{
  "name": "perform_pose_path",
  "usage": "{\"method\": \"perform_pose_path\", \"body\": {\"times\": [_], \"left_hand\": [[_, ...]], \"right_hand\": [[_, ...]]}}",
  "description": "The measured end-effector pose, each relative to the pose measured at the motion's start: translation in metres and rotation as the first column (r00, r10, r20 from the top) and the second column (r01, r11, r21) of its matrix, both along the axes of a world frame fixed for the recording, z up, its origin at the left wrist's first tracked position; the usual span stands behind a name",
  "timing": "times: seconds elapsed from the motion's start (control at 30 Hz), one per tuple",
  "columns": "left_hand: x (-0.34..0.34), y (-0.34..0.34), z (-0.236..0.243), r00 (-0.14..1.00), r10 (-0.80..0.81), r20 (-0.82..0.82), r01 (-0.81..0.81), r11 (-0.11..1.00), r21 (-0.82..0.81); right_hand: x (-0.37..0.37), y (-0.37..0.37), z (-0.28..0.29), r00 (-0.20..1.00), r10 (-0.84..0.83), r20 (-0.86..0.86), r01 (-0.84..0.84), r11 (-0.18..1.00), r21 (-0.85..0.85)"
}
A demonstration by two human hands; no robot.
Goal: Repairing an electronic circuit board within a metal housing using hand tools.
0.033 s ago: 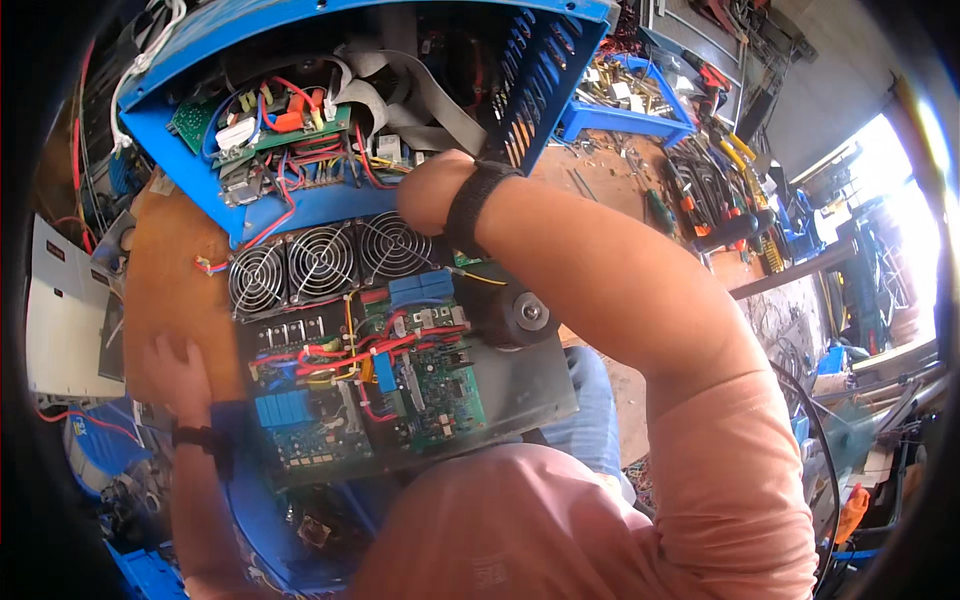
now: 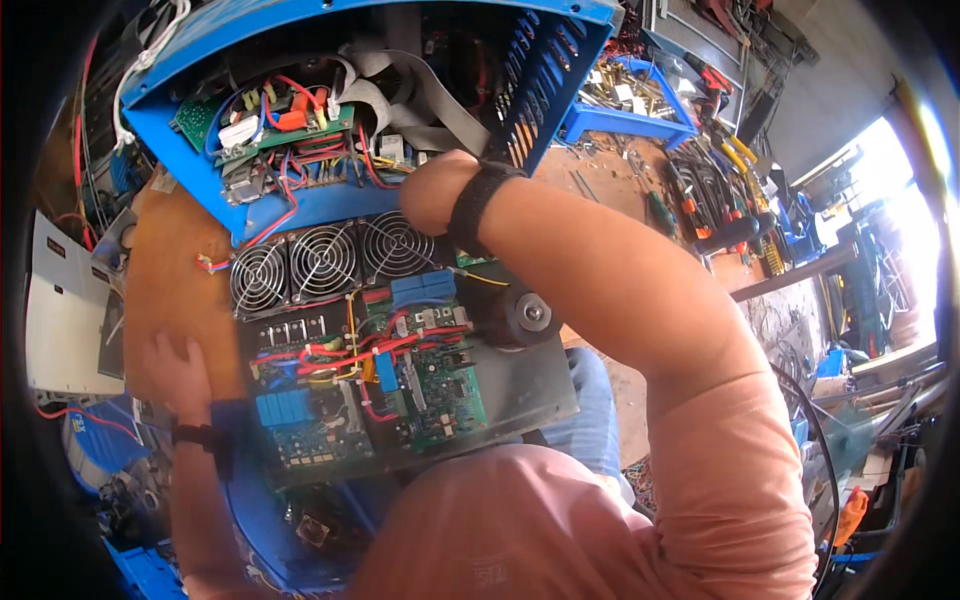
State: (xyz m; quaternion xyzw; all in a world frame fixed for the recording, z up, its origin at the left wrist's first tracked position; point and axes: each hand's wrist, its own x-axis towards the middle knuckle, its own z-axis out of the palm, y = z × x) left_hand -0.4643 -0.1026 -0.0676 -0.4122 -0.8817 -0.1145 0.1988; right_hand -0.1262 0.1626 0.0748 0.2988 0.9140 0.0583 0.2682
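My left hand (image 2: 176, 378) lies palm down on the brown wooden tabletop (image 2: 180, 290), its fingers spread, holding nothing. Bent in from the right, my right arm brings my right hand (image 2: 436, 192) to the front lip of an open blue metal case (image 2: 340, 200). Only the rounded back of that hand shows; its fingers, and anything in them, are hidden. Just below it sits a row of three fans with wire guards (image 2: 323, 262). They edge a dark chassis plate (image 2: 535, 385) carrying green circuit boards (image 2: 455, 400), blue blocks (image 2: 284, 408), red wires and a round coil (image 2: 530, 312).
Inside the case are another circuit board (image 2: 290, 145) and grey ribbon cable (image 2: 430, 90). To the right stand a blue tray of small metal parts (image 2: 630, 100) and several hand tools (image 2: 710, 190). A white box (image 2: 75, 310) is at the left.
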Motion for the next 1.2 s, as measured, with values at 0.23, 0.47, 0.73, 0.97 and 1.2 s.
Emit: {"method": "perform_pose_path", "body": {"times": [0.23,0.47,0.73,0.97,1.2], "left_hand": [[0.001,0.002,-0.004,0.997,-0.001,-0.077,0.006,0.998,0.061],[0.000,0.004,-0.007,0.996,-0.054,-0.068,0.062,0.991,0.122],[-0.009,0.001,-0.011,0.997,-0.034,-0.074,0.039,0.998,0.058],[-0.013,-0.002,-0.014,0.986,-0.094,-0.136,0.106,0.991,0.085],[-0.027,-0.006,-0.016,0.985,-0.040,-0.167,0.031,0.998,-0.059]], "right_hand": [[0.007,0.024,0.000,0.998,-0.065,0.003,0.065,0.989,-0.131],[0.050,0.010,0.040,0.905,-0.027,-0.425,-0.022,0.994,-0.110],[0.181,-0.007,0.070,0.849,-0.335,-0.408,0.261,0.938,-0.228],[0.207,0.025,0.046,0.946,-0.238,-0.221,0.188,0.956,-0.224],[0.221,0.040,0.071,0.464,-0.085,-0.882,0.292,0.955,0.061]]}}
